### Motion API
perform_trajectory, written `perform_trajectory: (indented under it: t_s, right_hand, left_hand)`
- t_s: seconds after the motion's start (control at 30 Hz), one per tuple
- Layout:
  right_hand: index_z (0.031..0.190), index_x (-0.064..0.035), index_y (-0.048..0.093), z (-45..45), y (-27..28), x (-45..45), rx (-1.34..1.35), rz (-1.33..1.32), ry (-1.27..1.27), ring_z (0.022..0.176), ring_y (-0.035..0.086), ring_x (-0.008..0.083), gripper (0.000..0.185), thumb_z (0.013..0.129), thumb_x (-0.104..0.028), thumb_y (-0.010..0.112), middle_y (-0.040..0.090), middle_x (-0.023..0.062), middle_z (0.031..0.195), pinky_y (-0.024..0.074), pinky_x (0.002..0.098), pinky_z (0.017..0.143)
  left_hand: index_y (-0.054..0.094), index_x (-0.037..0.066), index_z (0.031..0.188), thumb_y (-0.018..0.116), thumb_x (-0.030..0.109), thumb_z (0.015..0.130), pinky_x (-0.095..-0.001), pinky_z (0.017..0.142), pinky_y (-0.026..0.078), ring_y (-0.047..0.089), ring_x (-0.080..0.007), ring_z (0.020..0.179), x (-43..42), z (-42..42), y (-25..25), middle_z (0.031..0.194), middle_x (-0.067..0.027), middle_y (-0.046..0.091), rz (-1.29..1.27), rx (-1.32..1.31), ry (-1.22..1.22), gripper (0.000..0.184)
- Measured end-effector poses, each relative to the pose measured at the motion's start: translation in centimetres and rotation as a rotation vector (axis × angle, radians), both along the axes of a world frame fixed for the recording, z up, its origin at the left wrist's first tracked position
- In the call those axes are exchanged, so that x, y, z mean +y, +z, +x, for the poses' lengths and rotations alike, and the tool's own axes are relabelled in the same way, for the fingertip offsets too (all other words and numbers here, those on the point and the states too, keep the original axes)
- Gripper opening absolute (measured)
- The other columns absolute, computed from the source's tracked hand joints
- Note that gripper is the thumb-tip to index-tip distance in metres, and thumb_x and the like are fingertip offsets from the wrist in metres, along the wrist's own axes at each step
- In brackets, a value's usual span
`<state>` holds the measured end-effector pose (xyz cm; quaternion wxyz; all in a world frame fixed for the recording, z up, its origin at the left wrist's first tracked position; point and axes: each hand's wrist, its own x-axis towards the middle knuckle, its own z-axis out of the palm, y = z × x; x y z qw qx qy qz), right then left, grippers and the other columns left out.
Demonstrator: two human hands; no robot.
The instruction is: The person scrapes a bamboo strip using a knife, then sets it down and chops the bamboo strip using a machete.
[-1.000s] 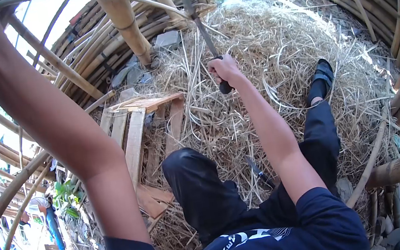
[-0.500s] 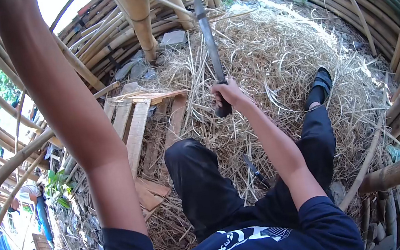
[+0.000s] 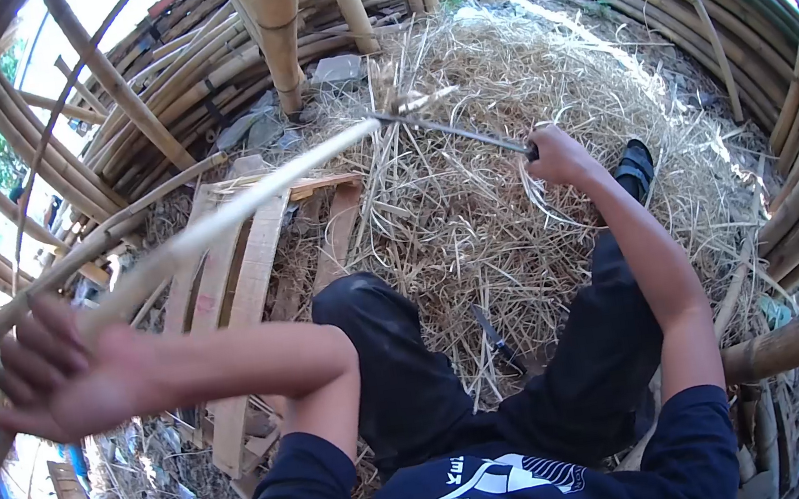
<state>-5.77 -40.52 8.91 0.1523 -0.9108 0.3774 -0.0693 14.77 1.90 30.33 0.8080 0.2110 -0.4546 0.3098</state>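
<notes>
My left hand, blurred by motion, is at the far left with its fingers curled at the near end of a long pale bamboo stick. The stick slants up and right across the view. My right hand is closed round the dark handle of a machete, above the straw. Its blade points up and left, seen nearly edge-on, and its tip meets the far end of the stick. A knife with a dark handle lies on the straw between my legs.
Wooden slats form a low pallet-like piece left of my knee. Dry straw covers the ground. Stacked bamboo poles and an upright bamboo post stand behind; a thick bamboo pole lies at right.
My left arm has swung down to the left, bringing the hand into view and the stick lower. My right hand has moved right, and the machete has turned from upright to pointing left.
</notes>
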Motion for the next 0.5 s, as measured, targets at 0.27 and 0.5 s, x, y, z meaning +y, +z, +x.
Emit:
perform_trajectory:
  t_s: [0.27,0.5]
  right_hand:
    - [0.090,-0.0014,0.070,-3.7,-5.4,-2.2,-0.006,0.232,0.172,0.073,0.065,0.0313,0.035,0.062,-0.022,0.073,0.066,0.0192,0.075,0.0518,0.0370,0.074]
    - [0.077,0.0000,0.070,-6.1,-9.6,-6.3,0.503,0.359,0.154,0.063,0.066,0.0208,0.039,0.061,-0.034,0.082,0.068,0.0107,0.070,0.0526,0.0320,0.062]
  left_hand:
    - [0.041,0.014,0.063,0.050,0.020,0.092,-0.0151,0.036,0.031,0.034,-0.0016,0.033,0.9,-4.6,-5.5,0.044,0.0075,0.036,-0.130,-0.226,-0.324,0.031]
    - [0.036,0.016,0.056,0.050,0.013,0.087,-0.0138,0.036,0.029,0.033,-0.0009,0.033,2.5,-3.6,-6.3,0.044,0.0081,0.036,-0.123,-0.156,-0.160,0.034]
